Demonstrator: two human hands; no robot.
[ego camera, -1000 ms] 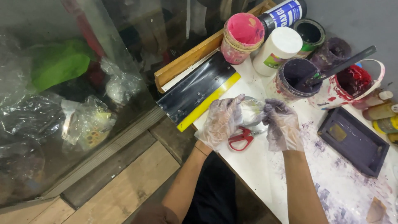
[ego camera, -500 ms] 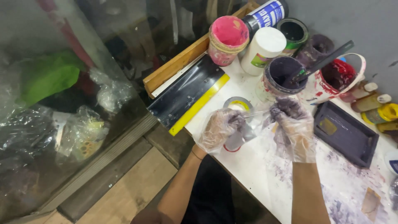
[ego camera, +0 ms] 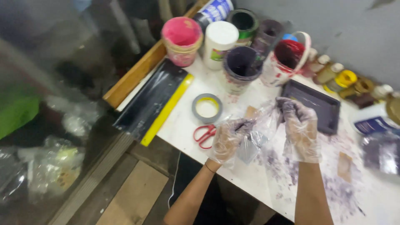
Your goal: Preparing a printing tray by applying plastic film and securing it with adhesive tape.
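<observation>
Both my hands wear thin clear plastic gloves stained with purple ink. My left hand [ego camera: 227,139] and my right hand [ego camera: 299,125] hold a crumpled clear plastic sheet [ego camera: 257,131] stretched between them above the white, ink-smeared table [ego camera: 266,179]. Just left of my left hand lie red-handled scissors [ego camera: 204,135]. A grey roll of tape [ego camera: 207,108] with a yellow inner rim lies flat beyond them.
A black squeegee with a yellow edge [ego camera: 156,100] lies at the table's left. Ink tubs stand at the back: pink [ego camera: 182,39], white [ego camera: 218,43], dark purple [ego camera: 241,68], red [ego camera: 287,56]. A dark tray [ego camera: 314,104] sits right of centre. Small bottles line the wall.
The view has shifted right and closer. My hands moved apart and toward me, pulling the clear plastic open between them; the tape roll and scissors now lie uncovered.
</observation>
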